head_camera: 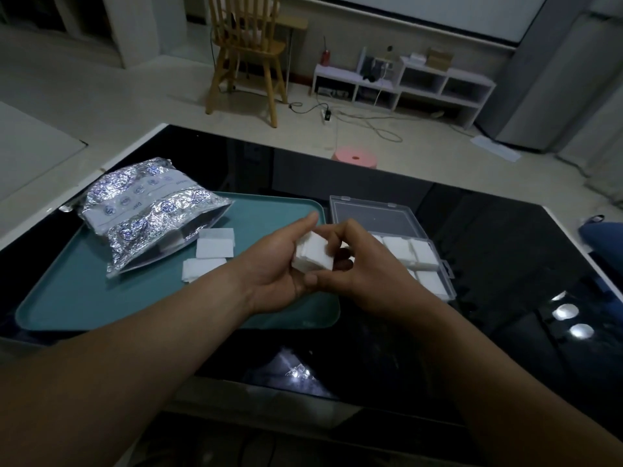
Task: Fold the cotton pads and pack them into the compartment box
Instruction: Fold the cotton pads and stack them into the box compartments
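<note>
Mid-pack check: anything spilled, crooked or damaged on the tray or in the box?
Nothing damaged. The foil bag lies on its side, hanging over the far left rim of the tray, with two loose pads on the tray at its open mouth. The packed pads sit neatly in the box.

Dim room, pale floor. Wooden chair at back. Low white shelf to its right along the wall, with cables and a power strip on the floor in front. Pink stool just beyond the glossy black table. Grey curtain far right. Light spots reflect in the tabletop.
</note>
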`<state>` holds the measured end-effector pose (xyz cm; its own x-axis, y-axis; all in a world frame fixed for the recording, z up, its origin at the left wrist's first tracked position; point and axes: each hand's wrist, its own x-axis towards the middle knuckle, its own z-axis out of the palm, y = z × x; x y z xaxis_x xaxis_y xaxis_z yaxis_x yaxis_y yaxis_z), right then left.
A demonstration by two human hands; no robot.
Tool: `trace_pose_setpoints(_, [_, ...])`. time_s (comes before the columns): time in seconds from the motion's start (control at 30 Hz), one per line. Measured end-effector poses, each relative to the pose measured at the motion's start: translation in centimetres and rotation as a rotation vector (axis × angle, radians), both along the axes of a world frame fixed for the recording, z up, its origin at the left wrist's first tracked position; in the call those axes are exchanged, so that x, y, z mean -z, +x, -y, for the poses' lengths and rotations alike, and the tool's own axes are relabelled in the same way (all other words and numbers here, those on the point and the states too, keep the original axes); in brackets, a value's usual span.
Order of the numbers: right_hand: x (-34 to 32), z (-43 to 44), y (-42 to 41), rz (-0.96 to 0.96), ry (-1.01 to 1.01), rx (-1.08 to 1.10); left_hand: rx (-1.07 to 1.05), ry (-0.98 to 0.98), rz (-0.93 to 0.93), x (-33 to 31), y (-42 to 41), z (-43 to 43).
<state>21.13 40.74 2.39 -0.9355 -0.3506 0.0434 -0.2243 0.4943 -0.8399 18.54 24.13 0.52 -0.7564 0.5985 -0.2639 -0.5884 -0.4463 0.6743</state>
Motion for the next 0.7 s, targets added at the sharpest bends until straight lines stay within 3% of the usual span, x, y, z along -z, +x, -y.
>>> trace_pose_setpoints(0.37, [0.2, -1.1, 0.0, 0.055, -0.049, -0.053, 0.005, -0.041, 0.028, 0.0, 0.3, -0.7])
trace_pose_setpoints(0.7, [0.0, -1.1, 0.2, -0.008, 0.043, -0.053, -0.001, -0.049, 0.072, 0.5, 0.5, -1.1])
